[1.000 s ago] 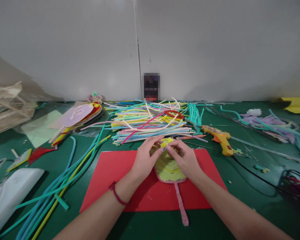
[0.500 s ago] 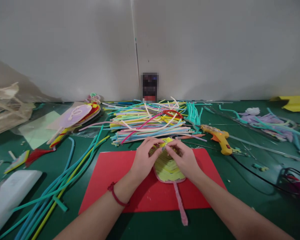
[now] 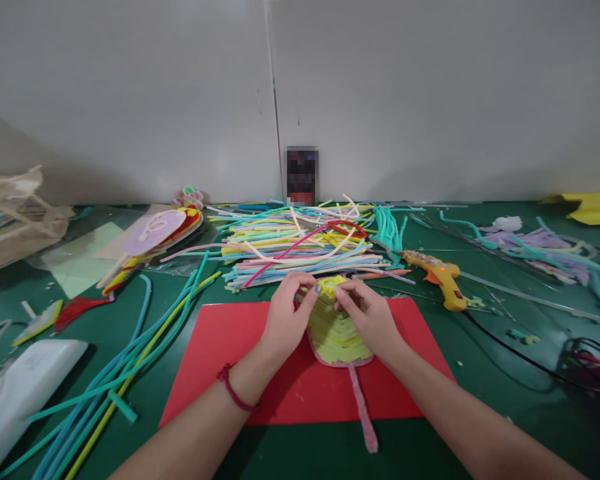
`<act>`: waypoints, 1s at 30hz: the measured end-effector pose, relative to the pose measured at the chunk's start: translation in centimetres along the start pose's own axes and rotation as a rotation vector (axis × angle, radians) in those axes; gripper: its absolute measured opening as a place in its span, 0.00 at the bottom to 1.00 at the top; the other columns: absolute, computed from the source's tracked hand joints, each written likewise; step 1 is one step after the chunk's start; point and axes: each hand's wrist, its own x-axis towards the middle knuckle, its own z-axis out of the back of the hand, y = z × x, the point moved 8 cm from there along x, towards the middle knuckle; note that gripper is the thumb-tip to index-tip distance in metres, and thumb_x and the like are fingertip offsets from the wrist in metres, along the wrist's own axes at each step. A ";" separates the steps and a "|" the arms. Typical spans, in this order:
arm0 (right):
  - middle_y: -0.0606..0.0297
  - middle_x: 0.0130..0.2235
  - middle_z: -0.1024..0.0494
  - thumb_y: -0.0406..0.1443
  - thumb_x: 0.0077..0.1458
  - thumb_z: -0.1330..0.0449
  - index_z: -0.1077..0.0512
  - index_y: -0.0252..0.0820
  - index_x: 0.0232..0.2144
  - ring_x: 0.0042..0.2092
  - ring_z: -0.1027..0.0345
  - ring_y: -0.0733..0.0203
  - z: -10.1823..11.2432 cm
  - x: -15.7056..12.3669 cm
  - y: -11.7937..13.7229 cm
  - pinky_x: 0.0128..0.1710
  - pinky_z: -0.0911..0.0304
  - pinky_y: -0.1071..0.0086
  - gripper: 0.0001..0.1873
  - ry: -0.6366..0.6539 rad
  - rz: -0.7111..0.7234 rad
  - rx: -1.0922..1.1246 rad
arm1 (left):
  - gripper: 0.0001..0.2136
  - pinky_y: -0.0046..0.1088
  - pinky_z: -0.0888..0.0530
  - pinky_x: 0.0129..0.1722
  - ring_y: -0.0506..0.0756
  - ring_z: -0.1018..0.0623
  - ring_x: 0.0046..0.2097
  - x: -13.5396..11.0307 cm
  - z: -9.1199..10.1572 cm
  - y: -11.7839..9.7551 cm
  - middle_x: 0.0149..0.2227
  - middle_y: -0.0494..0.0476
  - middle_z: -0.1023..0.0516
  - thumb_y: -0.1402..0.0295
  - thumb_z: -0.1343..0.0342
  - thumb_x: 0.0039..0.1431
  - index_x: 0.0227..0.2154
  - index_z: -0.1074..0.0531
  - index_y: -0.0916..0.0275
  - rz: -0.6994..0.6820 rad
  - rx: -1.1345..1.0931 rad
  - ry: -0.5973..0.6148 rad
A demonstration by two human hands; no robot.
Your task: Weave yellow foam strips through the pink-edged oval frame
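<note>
A yellow-green fan made of pipe cleaners [image 3: 337,340], edged in pink, lies on a red sheet [image 3: 230,347]. Its pink handle [image 3: 363,410] points toward me past the sheet's front edge. My left hand [image 3: 293,310] is at the fan's upper left, thumb and index finger pinched at the yellow top. On the upper right, my right hand [image 3: 367,310] pinches at the same top part with bent fingers. Whatever small piece lies between the fingertips is too small to make out. A dark red cord bracelet circles my left wrist.
Behind the sheet lies a pile of colored pipe cleaners [image 3: 300,247] with red-handled scissors [image 3: 347,229]. A yellow glue gun [image 3: 440,277] rests at right, its black cord trailing. Long teal and blue pipe cleaners [image 3: 125,373], a white device [image 3: 25,387] and a lilac fan [image 3: 155,230] are at left.
My fingertips have parted slightly at the fan's top, the left ones moving left and the right ones right, showing more of the yellow between them. The fan stays in place.
</note>
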 end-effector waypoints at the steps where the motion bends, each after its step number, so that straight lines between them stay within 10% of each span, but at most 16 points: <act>1: 0.67 0.24 0.30 0.42 0.54 0.46 0.33 0.42 0.28 0.27 0.34 0.64 0.1 0.0 0.0 0.28 0.38 0.71 0.10 -0.009 0.001 -0.002 | 0.04 0.28 0.32 0.41 0.52 0.29 0.41 0.0 -0.2 -0.2 0.37 0.56 0.29 0.71 0.52 0.58 0.30 0.34 0.62 -0.012 -0.011 0.031; 8: 0.67 0.24 0.30 0.41 0.55 0.47 0.33 0.42 0.27 0.26 0.34 0.65 0.2 0.0 0.4 0.27 0.37 0.72 0.10 -0.023 0.012 0.009 | 0.09 0.31 0.33 0.45 0.53 0.30 0.43 0.0 -1.5 -0.8 0.39 0.58 0.30 0.70 0.55 0.60 0.26 0.34 0.63 -0.029 -0.061 0.198; 26: 0.57 0.47 0.28 0.40 0.55 0.46 0.33 0.43 0.39 0.38 0.32 0.59 2.3 -0.3 0.2 0.38 0.35 0.65 0.11 -0.242 0.007 0.120 | 0.08 0.30 0.34 0.46 0.53 0.30 0.45 0.1 -0.4 -0.5 0.40 0.57 0.30 0.71 0.54 0.59 0.24 0.36 0.62 -0.038 -0.012 0.058; 30: 0.60 0.37 0.25 0.41 0.54 0.46 0.31 0.42 0.34 0.40 0.32 0.58 1.7 -0.2 0.3 0.41 0.38 0.65 0.10 -0.174 0.022 -0.033 | 0.08 0.30 0.34 0.46 0.53 0.30 0.45 0.0 -0.5 -0.6 0.40 0.57 0.30 0.71 0.54 0.59 0.24 0.37 0.62 -0.044 -0.024 0.076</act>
